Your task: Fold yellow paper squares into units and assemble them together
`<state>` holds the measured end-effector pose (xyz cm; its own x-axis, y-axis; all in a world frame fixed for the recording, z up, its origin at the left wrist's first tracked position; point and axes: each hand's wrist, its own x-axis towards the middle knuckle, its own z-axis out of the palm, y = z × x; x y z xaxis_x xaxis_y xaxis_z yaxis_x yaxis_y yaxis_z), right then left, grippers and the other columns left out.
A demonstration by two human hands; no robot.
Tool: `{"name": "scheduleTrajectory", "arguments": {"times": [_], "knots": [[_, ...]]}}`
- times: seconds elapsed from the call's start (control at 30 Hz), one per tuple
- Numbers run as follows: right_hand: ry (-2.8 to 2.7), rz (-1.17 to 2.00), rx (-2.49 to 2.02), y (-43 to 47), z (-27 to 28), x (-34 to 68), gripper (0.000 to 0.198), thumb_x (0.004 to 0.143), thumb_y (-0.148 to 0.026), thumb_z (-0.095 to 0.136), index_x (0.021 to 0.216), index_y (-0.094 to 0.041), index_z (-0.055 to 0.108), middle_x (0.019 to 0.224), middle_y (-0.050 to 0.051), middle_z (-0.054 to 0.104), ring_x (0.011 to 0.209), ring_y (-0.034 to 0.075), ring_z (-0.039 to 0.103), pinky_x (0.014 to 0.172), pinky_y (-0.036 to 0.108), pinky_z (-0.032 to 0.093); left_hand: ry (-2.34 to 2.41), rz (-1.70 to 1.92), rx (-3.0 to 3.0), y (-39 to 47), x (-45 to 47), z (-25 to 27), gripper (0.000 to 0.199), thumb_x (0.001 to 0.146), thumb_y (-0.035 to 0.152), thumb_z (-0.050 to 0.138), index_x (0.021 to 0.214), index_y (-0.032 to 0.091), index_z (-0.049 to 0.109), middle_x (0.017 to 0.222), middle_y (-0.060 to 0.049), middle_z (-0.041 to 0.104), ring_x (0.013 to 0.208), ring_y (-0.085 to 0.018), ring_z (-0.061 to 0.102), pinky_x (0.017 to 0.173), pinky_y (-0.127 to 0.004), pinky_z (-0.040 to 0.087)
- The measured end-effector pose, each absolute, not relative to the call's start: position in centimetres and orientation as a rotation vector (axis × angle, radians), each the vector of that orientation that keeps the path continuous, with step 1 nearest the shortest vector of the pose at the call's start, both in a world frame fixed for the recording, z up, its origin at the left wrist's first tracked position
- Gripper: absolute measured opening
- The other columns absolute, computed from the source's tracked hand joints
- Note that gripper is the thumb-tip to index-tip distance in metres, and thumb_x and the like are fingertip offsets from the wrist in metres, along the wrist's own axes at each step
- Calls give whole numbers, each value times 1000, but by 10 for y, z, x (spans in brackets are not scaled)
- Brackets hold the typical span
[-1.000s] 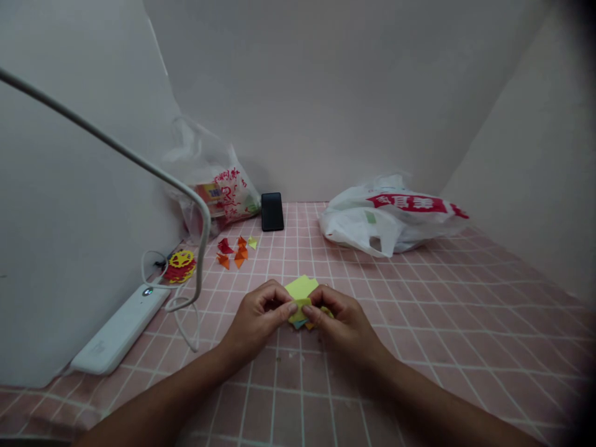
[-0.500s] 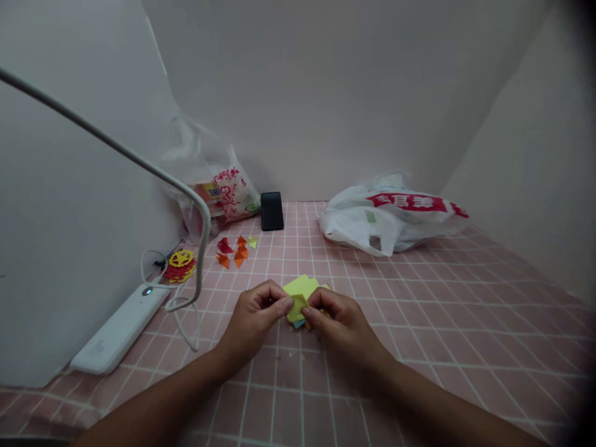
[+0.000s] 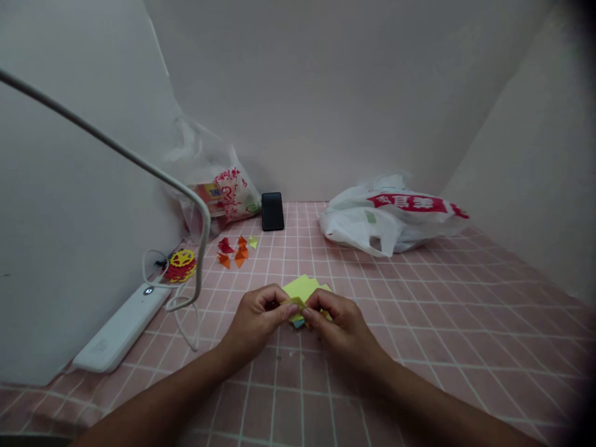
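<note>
Between my two hands is a small folded piece of yellow paper (image 3: 297, 302). My left hand (image 3: 261, 313) pinches its left side between thumb and forefinger. From the right, my right hand (image 3: 338, 316) pinches the other side, with its fingertips partly covering the paper. Just beyond and beneath them lies a loose stack of paper squares (image 3: 302, 285), yellow on top, with blue and orange edges showing below. Farther off to the left sit several small folded paper pieces (image 3: 241, 252) in orange, red and yellow.
A white power bank (image 3: 121, 329) with a looped cable (image 3: 201, 248) lies at left, beside red and yellow gear-shaped pieces (image 3: 181, 264). At the back are a clear plastic bag (image 3: 223, 192), a black phone (image 3: 272, 211) and a white plastic bag (image 3: 382, 217). Walls enclose the pink checked tabletop (image 3: 279, 385).
The yellow paper in my fingers has tilted flatter and shows less of its face. My left thumb has shifted slightly right, across it. The other things stay in place.
</note>
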<state>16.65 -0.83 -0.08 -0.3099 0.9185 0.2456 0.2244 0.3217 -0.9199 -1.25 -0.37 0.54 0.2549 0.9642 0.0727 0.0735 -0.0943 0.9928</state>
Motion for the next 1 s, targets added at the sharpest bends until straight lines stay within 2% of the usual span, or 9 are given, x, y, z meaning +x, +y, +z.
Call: {"name": "scheduleTrajectory", "arguments": {"times": [0.17, 0.37, 0.47, 0.8, 1.0], "knots": [[-1662, 1105, -1061, -4, -3, 168, 19, 85, -27, 57, 68, -19, 57, 66, 0, 59, 62, 15, 53, 58, 26, 40, 1065, 1105, 1514, -1, -15, 4, 20, 83, 32, 65, 74, 15, 68, 73, -3, 63, 70, -16, 58, 67, -27, 47], [-1555, 1215, -956, -3, -7, 167, 17, 85, -33, 63, 75, -19, 61, 75, 2, 62, 68, 15, 57, 62, 27, 46, 1114, 1092, 1693, -2, -13, 7, 17, 81, 26, 66, 68, 15, 65, 69, -1, 60, 66, -14, 55, 64, -26, 43], [-1408, 1315, -906, -3, -9, 166, 21, 82, -35, 66, 71, -19, 59, 70, 0, 60, 64, 14, 57, 60, 27, 47, 1052, 1032, 1590, -2, -12, 4, 13, 79, 28, 68, 78, 15, 66, 75, -2, 63, 70, -15, 58, 66, -27, 45], [-1342, 1479, -813, 1, -17, 163, 24, 79, -37, 70, 72, -18, 58, 68, -1, 61, 61, 12, 55, 58, 26, 43, 980, 1054, 1339, -1, -12, 0, 20, 82, 34, 67, 82, 16, 58, 68, 1, 63, 61, -13, 61, 62, -26, 49], [-1291, 1468, -866, 0, -19, 164, 24, 82, -34, 69, 70, -18, 57, 63, -3, 58, 56, 10, 50, 54, 24, 37, 973, 1005, 1316, 0, -10, 1, 21, 78, 33, 70, 79, 14, 61, 66, 1, 63, 61, -12, 59, 62, -24, 46]]}}
